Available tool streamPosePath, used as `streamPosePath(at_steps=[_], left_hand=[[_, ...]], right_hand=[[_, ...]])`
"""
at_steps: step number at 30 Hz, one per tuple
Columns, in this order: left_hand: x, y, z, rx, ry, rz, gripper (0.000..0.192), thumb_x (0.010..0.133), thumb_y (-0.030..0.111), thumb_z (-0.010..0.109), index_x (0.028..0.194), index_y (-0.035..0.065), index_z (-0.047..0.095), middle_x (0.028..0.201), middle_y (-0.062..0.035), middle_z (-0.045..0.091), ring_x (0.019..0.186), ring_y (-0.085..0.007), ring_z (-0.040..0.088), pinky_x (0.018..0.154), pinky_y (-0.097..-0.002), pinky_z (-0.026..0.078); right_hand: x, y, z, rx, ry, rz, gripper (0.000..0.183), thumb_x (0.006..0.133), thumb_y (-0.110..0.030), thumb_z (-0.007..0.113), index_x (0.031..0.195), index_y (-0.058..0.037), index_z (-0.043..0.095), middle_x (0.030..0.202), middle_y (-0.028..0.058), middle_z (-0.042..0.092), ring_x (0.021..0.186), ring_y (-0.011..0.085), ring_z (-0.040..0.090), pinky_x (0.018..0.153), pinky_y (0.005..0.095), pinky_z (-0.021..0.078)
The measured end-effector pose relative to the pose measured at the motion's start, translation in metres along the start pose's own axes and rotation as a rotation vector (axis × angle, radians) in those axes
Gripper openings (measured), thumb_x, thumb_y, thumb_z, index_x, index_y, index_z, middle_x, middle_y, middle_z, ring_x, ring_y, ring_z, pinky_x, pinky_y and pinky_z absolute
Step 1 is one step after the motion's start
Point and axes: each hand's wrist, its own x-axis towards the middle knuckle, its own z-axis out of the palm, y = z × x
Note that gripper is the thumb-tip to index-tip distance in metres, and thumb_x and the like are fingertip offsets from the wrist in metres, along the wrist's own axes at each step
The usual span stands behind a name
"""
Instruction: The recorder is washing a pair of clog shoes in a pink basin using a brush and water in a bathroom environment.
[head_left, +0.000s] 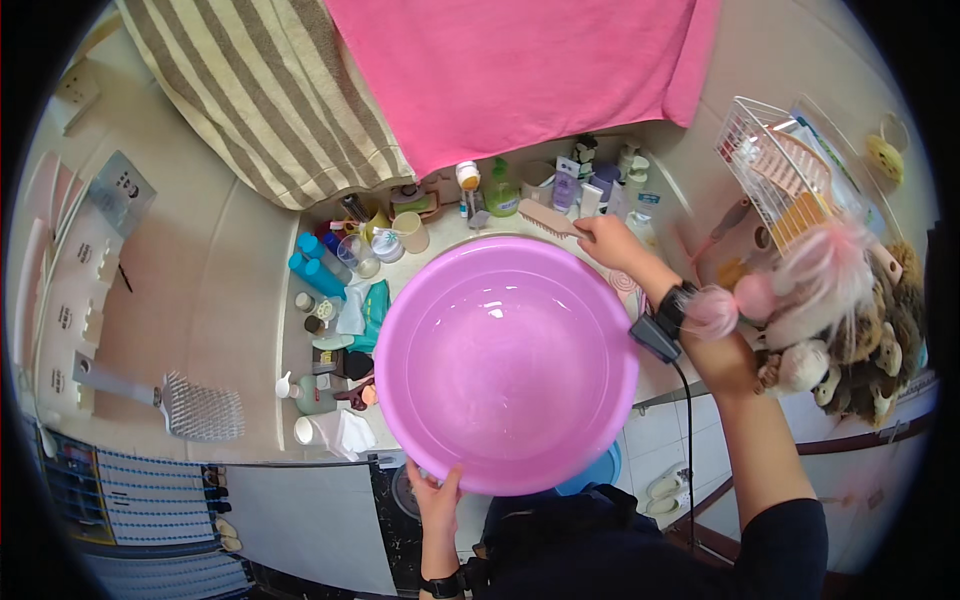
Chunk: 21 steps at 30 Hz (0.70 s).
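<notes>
A large pink-purple plastic basin with clear water in it rests on the counter, its near side jutting past the edge. My left hand grips the basin's near rim at the lower left, thumb on top. Beyond the far right rim, my right hand holds a beige hairbrush by its handle, bristles facing down, close to the bottles at the back. A dark device on a black cable is at my right wrist, beside the basin's right rim.
Bottles and tubes, cups, blue-capped bottles and a pump bottle line the counter. Towels hang behind. A paddle brush hangs at left; a white wire basket and hair ties hang at right.
</notes>
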Motion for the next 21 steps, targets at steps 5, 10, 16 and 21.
streamPosePath(at_steps=[5,10,16,21], left_hand=[[0.020,0.016,-0.007,0.544,0.003,0.515,0.079,0.079,0.001,0.053,0.134,0.0043,-0.003,0.116,-0.0208,0.044,0.103,-0.0259,0.049,0.083,-0.0331,0.041],[0.019,0.022,0.005,0.570,0.041,0.459,0.071,0.080,0.002,0.046,0.134,0.0015,-0.001,0.123,-0.0251,0.036,0.112,-0.0306,0.042,0.093,-0.0353,0.032],[0.020,0.021,-0.003,0.567,-0.007,0.457,0.071,0.081,0.002,0.044,0.133,-0.0025,-0.005,0.127,-0.0240,0.031,0.115,-0.0288,0.037,0.096,-0.0349,0.028],[0.020,0.028,0.000,0.586,-0.034,0.373,0.074,0.081,0.001,0.043,0.132,-0.0013,-0.009,0.130,-0.0234,0.026,0.119,-0.0285,0.032,0.098,-0.0348,0.025]], right_hand=[[0.042,0.017,0.009,-0.302,-0.316,-0.061,0.027,0.069,-0.016,0.054,0.094,-0.0082,0.063,0.081,0.0177,0.061,0.077,0.0338,0.058,0.069,0.0412,0.0465],[0.062,0.040,0.016,-0.281,-0.397,-0.116,0.029,0.069,-0.017,0.055,0.096,-0.0081,0.062,0.083,0.0169,0.061,0.079,0.0328,0.058,0.070,0.0407,0.0462],[0.085,0.042,0.039,-0.271,-0.511,-0.071,0.032,0.071,-0.018,0.055,0.101,-0.0076,0.061,0.086,0.0167,0.061,0.081,0.0325,0.058,0.072,0.0398,0.0459],[0.112,0.040,0.053,-0.317,-0.520,-0.071,0.033,0.072,-0.017,0.055,0.103,-0.0077,0.060,0.087,0.0178,0.061,0.080,0.0327,0.059,0.072,0.0393,0.0461]])
